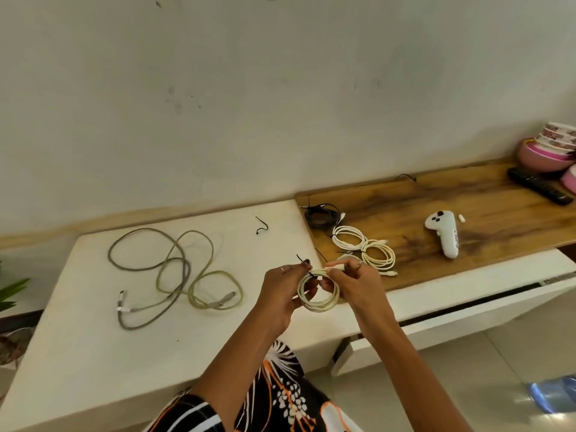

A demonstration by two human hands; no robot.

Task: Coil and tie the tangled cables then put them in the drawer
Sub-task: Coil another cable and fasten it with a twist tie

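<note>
white controller (445, 233) on wooden top (486, 201) | black remote (540, 189) | stacked bowls (548, 148) far right

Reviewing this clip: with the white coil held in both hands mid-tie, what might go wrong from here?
1. The thin black tie pinched by the left hand may slip, letting the coiled white cable spring open.
2. The right hand holds only the top, so lower loops may sag.
3. The loose grey-green cables remain tangled.

Five coiled cables (318, 291), two loose cables (174, 269).
</note>
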